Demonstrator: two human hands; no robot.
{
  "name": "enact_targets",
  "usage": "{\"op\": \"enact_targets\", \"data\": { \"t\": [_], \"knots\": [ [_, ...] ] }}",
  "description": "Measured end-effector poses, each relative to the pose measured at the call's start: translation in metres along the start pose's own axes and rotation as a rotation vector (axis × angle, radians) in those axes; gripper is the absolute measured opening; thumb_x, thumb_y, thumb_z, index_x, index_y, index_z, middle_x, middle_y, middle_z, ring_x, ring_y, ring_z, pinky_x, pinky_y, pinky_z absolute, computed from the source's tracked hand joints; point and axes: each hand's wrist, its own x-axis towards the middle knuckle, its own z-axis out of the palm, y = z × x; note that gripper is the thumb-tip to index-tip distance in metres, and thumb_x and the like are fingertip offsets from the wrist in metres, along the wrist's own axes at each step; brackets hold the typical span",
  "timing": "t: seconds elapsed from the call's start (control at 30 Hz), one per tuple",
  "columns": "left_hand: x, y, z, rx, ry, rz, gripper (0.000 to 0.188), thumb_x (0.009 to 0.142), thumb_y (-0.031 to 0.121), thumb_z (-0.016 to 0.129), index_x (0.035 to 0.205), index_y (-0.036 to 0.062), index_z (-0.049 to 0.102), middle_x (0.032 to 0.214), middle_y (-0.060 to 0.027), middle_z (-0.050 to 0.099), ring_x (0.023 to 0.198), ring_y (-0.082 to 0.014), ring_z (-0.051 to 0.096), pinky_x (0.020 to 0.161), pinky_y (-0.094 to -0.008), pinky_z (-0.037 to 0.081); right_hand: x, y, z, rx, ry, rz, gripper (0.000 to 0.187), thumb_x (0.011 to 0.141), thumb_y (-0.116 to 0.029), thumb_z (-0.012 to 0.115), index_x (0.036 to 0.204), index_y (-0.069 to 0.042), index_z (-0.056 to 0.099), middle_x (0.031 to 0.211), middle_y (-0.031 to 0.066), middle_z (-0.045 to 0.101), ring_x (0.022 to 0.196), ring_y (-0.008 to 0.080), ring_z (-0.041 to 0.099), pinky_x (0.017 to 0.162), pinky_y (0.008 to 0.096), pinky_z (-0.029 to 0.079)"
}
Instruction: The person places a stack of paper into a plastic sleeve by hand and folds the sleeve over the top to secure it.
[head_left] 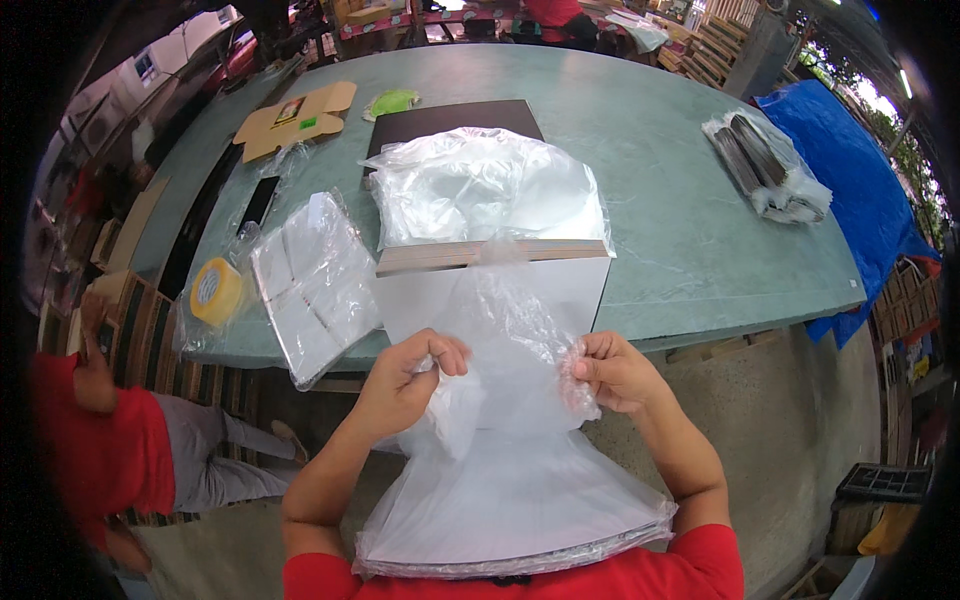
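Between my two hands a clear plastic bag (515, 325) is stretched, its loose part standing up in front of a white board or box side (410, 300). My left hand (415, 380) is closed on the bag's left side, with a crumpled bit hanging below the fingers. On the other side, my right hand (612, 372) pinches the bunched plastic between thumb and fingers. Against my red shirt lies a fanned stack of clear plastic bags or sheets (510, 500). Beyond the hands, a stack of thin boards (495, 257) shows its brown edges, with shiny plastic wrapping (490, 190) heaped behind it.
On the green table (640, 180) lie a bagged white pack (312, 285), a yellow tape roll (217, 291), a dark panel (450, 125), an opened cardboard box (295, 120) and a plastic-wrapped bundle (768, 165). A blue tarp (850, 180) hangs right. A person (140, 460) stands left.
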Motion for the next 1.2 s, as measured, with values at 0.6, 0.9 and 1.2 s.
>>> {"op": "enact_targets", "data": {
  "t": [0.6,0.9,1.2],
  "knots": [
    [0.002,0.064,0.025,0.759,-0.020,0.136,0.027,0.071,0.025,0.064,0.081,0.0022,0.053,0.074,-0.0131,0.057,0.067,-0.0196,0.056,0.059,-0.0311,0.043,0.003,-0.017,0.057,-0.498,-0.007,-0.556,0.009,0.070,-0.009,0.065,0.074,-0.001,0.061,0.089,0.0052,0.048,0.084,0.0119,0.045,0.075,0.0271,0.036],
    [0.019,0.056,0.032,0.242,-0.116,-0.061,0.022,0.082,0.020,0.053,0.076,-0.0010,0.052,0.060,-0.0066,0.052,0.056,-0.0121,0.046,0.055,-0.0253,0.040,0.015,-0.026,0.022,0.202,-0.459,-0.297,0.034,0.073,-0.023,0.064,0.095,0.000,0.052,0.088,0.0102,0.053,0.084,0.0140,0.050,0.078,0.0277,0.039],
    [0.023,0.071,-0.009,0.102,-0.730,-0.176,0.017,0.080,0.015,0.057,0.081,-0.0013,0.056,0.072,-0.0030,0.057,0.066,-0.0090,0.051,0.060,-0.0226,0.041,0.000,-0.024,0.022,-0.423,-0.508,-0.327,0.040,0.076,-0.018,0.058,0.111,-0.001,0.045,0.092,0.0174,0.056,0.075,0.0254,0.057,0.069,0.0404,0.046]
  ]
}}
